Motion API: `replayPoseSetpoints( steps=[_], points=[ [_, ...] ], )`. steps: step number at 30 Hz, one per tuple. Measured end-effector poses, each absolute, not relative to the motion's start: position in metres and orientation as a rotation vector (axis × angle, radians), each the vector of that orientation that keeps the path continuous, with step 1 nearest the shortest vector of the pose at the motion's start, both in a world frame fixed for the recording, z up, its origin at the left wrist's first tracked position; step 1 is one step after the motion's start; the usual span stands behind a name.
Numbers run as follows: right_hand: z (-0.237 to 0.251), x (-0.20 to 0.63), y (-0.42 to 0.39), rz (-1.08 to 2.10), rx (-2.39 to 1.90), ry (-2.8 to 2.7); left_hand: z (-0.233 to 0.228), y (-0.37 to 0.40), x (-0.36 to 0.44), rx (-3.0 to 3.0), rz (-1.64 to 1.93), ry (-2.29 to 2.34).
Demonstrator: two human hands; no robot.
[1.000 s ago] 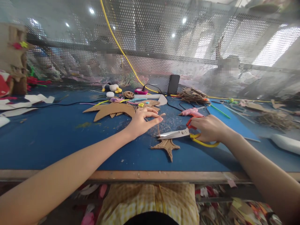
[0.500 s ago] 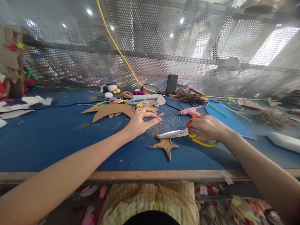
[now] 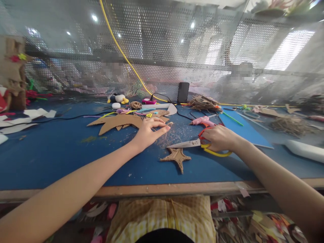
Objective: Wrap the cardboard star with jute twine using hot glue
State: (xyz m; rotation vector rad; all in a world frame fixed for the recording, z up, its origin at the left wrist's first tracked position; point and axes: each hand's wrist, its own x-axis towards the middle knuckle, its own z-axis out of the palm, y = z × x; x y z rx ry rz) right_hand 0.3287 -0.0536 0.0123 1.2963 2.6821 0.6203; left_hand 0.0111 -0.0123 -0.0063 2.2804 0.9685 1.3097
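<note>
Cardboard star point(image 3: 178, 156) is lying on the blue table point(image 3: 83, 165) by the scissors point(image 3: 186, 144), twine point(image 3: 171, 124) already edging its visible arms, its middle showing bare. Left hand point(image 3: 146, 134) is pinching a loose twine end; right hand point(image 3: 219, 137) is gripping the scissors' handles.

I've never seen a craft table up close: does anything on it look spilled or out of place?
Yes. A yellowish smear marks the blue tabletop near the cardboard cutout, and pale flecks lie scattered between the left hand and the glue gun. Both look like mess, not parts in use.
</note>
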Motion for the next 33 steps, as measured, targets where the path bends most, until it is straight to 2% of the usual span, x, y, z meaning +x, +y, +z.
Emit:
replayPoseSetpoints(
  steps=[10,12,15,17,21,33],
  points=[
    [0.003,0.336,-0.045,0.83,1.456,2.72,-0.004,0.014,-0.017,2.314,1.579,1.487],
    [0.002,0.34,-0.043,0.889,1.537,2.721,0.004,0.004,-0.014,2.506,1.598,1.287],
    [0.003,0.343,-0.041,0.945,1.632,2.702,0.01,-0.013,-0.007,2.857,1.111,0.666],
    [0.003,0.344,-0.041,0.943,1.653,2.681,0.008,-0.021,-0.004,2.899,0.949,0.504],
    [0.003,0.343,-0.04,0.89,1.704,2.613,0.002,-0.026,0.0,2.92,0.821,0.457],
    [0.004,0.339,-0.04,0.916,1.87,2.516,-0.001,-0.022,-0.001,2.938,0.798,0.416]
  ],
)
